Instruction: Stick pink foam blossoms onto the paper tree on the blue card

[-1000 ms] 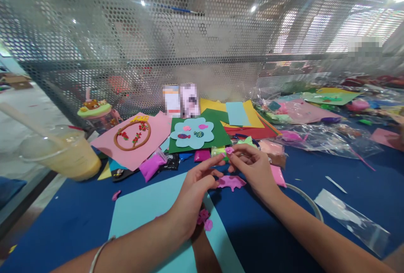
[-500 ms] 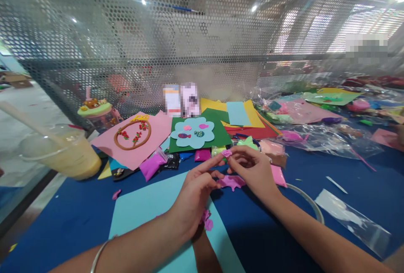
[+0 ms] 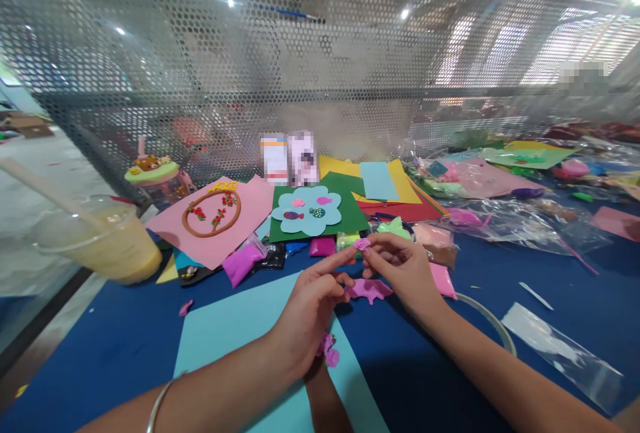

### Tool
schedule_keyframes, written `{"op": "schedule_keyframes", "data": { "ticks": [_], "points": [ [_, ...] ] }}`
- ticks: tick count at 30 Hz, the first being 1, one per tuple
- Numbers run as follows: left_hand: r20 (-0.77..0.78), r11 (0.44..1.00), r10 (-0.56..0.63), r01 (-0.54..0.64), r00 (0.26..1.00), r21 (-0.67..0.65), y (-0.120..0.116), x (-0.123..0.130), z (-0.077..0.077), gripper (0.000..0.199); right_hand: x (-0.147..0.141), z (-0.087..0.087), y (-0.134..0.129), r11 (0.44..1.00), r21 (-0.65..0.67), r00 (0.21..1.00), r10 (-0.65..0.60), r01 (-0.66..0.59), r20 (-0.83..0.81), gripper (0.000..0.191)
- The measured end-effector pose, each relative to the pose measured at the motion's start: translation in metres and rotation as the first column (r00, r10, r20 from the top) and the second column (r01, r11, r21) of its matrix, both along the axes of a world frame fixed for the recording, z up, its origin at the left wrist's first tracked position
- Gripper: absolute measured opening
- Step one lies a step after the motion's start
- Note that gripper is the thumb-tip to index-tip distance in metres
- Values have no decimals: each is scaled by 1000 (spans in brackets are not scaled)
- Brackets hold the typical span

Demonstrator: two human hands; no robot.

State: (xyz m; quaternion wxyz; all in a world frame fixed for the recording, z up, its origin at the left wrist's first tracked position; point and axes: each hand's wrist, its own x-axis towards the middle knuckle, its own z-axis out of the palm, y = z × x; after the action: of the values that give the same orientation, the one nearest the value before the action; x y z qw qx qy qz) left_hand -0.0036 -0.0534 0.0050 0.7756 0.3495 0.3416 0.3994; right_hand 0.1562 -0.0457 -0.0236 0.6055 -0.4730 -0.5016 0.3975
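A small pink clay rose (image 3: 362, 245) is pinched between the thumb and finger of my right hand (image 3: 400, 265). The index fingertip of my left hand (image 3: 313, 306) touches the rose's left side, with the other fingers curled. Below the fingers, a flattened piece of pink clay (image 3: 370, 289) lies on the blue table. Several pink clay flowers (image 3: 330, 351) sit on a light blue sheet (image 3: 225, 326), partly hidden by my left wrist. A brown clay shape (image 3: 324, 396) on the sheet is also partly covered by my left arm.
A cup with a straw (image 3: 115, 246) stands at the left. Behind my hands lie a pink sheet with a brown ring (image 3: 165, 223), a green sheet with a light blue flower shape (image 3: 305, 223), and clay packets (image 3: 245, 259). Plastic bags (image 3: 530, 226) lie at the right, before a perforated metal panel (image 3: 350, 66).
The view has shifted very slightly. Both hands hold nearly the same pose around the pink rose; nothing else has visibly moved.
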Motion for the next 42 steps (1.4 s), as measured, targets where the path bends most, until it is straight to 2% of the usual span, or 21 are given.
{"op": "schedule_keyframes", "data": {
  "ticks": [4,6,8,9,11,13,14,15,17,23,30,33,36,39,42],
  "points": [
    [-101,996,-8,16,995,85,0,-2,0,51,1,-1,3,999,-17,997,28,-29,-74,20],
    [-227,981,16,29,974,192,3,-2,0,49,2,-2,5,999,-19,991,31,-34,-132,21],
    [-401,930,69,87,914,358,8,-4,-1,42,2,-4,7,998,-33,980,38,-45,-194,23],
    [-486,881,107,144,867,451,12,-5,-2,36,3,-4,8,998,-45,975,42,-53,-219,25],
    [-624,735,194,309,757,604,21,-7,-4,25,3,-5,9,995,-67,965,53,-73,-257,28],
    [-722,569,289,494,629,657,29,-9,-7,18,2,-6,10,992,-84,957,67,-94,-283,29],
    [-757,508,332,570,562,646,32,-10,-8,15,2,-6,10,991,-89,953,74,-104,-294,29],
    [-781,467,366,626,506,624,35,-11,-9,14,1,-6,9,989,-95,949,79,-113,-304,29],
    [-805,437,398,681,439,588,38,-10,-12,13,-1,-6,9,986,-105,944,89,-128,-317,30],
    [-812,447,402,683,423,577,42,-4,-19,9,-6,-7,6,977,-126,937,122,-171,-328,28],
    [-805,427,328,683,494,592,43,-4,-24,9,-6,-9,6,971,-159,942,121,-178,-314,30],
    [-794,449,277,657,541,605,42,-5,-24,10,-6,-8,7,971,-165,942,114,-173,-315,30],
    [-753,518,222,580,619,629,43,-5,-24,11,-7,-6,6,973,-161,941,106,-165,-321,31],
    [-681,628,179,450,710,635,45,-6,-22,15,-7,-4,6,974,-180,943,71,-136,-324,33],
    [-614,743,152,320,775,588,45,-5,-17,20,-7,-4,6,974,-187,944,60,-127,-326,33]
  ]
}}
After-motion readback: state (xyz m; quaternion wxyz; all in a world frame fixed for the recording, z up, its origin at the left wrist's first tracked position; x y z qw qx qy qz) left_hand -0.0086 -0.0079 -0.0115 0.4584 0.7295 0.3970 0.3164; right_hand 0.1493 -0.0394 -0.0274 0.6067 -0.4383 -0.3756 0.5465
